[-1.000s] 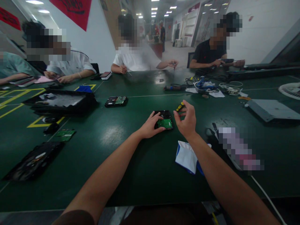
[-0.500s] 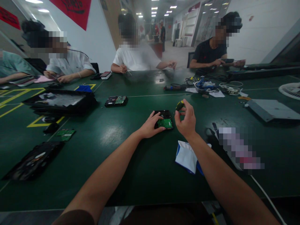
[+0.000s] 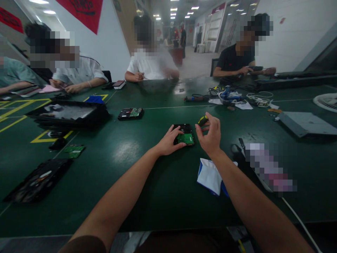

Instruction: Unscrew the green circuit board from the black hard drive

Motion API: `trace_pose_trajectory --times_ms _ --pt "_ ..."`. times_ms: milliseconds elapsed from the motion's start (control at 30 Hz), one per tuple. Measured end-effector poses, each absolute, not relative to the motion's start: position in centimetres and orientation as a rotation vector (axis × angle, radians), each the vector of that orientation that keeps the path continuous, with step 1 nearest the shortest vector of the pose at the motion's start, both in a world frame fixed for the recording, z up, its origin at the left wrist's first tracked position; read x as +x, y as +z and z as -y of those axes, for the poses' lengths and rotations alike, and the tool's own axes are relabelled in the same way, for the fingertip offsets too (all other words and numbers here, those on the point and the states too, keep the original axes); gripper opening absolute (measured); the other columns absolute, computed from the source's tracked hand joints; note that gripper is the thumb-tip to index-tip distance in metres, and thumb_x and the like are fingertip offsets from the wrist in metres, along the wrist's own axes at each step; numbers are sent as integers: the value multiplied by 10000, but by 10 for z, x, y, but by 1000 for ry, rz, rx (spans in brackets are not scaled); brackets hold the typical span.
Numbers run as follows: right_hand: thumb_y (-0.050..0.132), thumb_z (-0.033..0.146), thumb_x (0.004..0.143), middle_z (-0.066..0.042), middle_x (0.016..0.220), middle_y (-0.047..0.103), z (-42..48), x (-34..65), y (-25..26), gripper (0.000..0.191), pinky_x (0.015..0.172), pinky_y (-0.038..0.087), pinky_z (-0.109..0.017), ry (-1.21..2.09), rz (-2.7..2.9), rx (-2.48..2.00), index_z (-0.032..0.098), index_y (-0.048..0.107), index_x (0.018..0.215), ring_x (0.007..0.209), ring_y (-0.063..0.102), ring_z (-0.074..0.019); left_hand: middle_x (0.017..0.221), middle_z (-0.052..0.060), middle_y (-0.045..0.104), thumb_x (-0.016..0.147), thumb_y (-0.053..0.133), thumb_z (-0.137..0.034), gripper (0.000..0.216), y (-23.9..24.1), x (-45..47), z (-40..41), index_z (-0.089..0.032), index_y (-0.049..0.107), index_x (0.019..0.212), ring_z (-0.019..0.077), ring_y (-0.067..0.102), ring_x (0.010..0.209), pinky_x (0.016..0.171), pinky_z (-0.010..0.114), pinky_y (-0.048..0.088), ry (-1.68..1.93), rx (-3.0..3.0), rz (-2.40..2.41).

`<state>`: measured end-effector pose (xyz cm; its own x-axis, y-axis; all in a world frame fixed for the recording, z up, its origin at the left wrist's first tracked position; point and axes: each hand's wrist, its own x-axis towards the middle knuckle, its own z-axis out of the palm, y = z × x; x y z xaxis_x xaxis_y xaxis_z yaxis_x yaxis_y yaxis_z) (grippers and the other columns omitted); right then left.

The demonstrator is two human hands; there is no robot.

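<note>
A hard drive point(image 3: 187, 138) with a green circuit board lies flat on the table in front of me. My left hand point(image 3: 171, 141) grips it from the left, thumb at the near edge and fingers over the far part. Just right of the drive, my right hand point(image 3: 210, 133) pinches a screwdriver point(image 3: 202, 121) by its yellow and black handle. The screwdriver is tilted, and I cannot make out its shaft or tip. Below my right wrist lies a white and blue cloth-like packet point(image 3: 210, 176), partly covered by the forearm.
Another hard drive point(image 3: 131, 113) sits farther left, near black trays point(image 3: 71, 112). A loose circuit board point(image 3: 75, 151) and an opened black drive point(image 3: 38, 181) lie at left. To the right are a grey metal case point(image 3: 306, 123) and a cable point(image 3: 297, 219). Several people sit across the table.
The screwdriver and my right hand have shifted very slightly. My left hand stays on the hard drive. Across the table, the middle person's outstretched hand has drawn back.
</note>
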<state>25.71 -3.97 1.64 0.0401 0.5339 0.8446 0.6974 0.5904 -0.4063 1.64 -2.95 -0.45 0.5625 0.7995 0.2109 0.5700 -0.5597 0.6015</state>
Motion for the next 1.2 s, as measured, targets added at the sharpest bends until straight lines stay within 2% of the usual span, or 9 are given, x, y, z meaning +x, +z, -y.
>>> trace_pose_trajectory --times_ms 167,367,533,700,767,900,1100,1200 --pt "584 257 990 -139 1371 553 41 256 18 688 733 690 -403 -183 1640 -1028 304 326 1626 999 668 -232 1738 144 321 909 726 -570 635 -3 16 30 -240 554 1423 367 40 1663 1317 633 186 642 2321 -1103" --pt "597 341 1001 -127 1365 544 41 258 17 652 706 688 -419 -150 1620 -1060 338 358 1608 962 674 -235 1742 147 310 911 727 -562 636 -3 16 30 -238 546 1428 370 39 1662 1316 637 188 632 2324 -1108" --pt "552 302 1021 -130 1388 551 41 257 17 664 777 691 -428 -156 1637 -1054 343 316 1640 1009 677 -238 1737 150 321 912 731 -554 630 -4 16 30 -232 549 1422 371 47 1661 1320 625 190 635 2330 -1104" --pt "623 293 994 -114 1315 567 41 257 19 627 664 672 -362 -181 1622 -1024 332 417 1585 937 659 -212 1732 150 332 912 730 -553 618 -5 17 29 -234 552 1410 364 56 1662 1323 622 181 646 2337 -1101" --pt "629 283 987 -108 1302 571 41 257 19 637 679 673 -363 -193 1625 -1011 335 420 1586 951 654 -213 1733 149 330 913 726 -557 624 -5 17 29 -232 549 1415 370 54 1662 1319 628 187 644 2338 -1103" --pt "551 257 1007 -122 1351 566 41 257 18 678 760 687 -403 -180 1644 -1040 333 327 1643 1002 657 -227 1735 154 323 912 728 -554 627 -5 16 30 -229 547 1416 373 44 1661 1315 633 186 647 2335 -1099" --pt "621 382 997 -137 1338 566 40 258 17 636 692 686 -419 -195 1604 -1076 309 390 1585 945 650 -235 1740 149 314 912 724 -559 632 -3 16 30 -226 549 1420 377 41 1661 1318 626 190 632 2327 -1105" --pt "595 358 1006 -139 1367 559 41 257 18 647 723 685 -427 -168 1612 -1055 309 362 1608 983 655 -245 1739 141 320 908 729 -558 636 -2 16 31 -234 548 1425 376 42 1661 1318 631 191 628 2327 -1112"
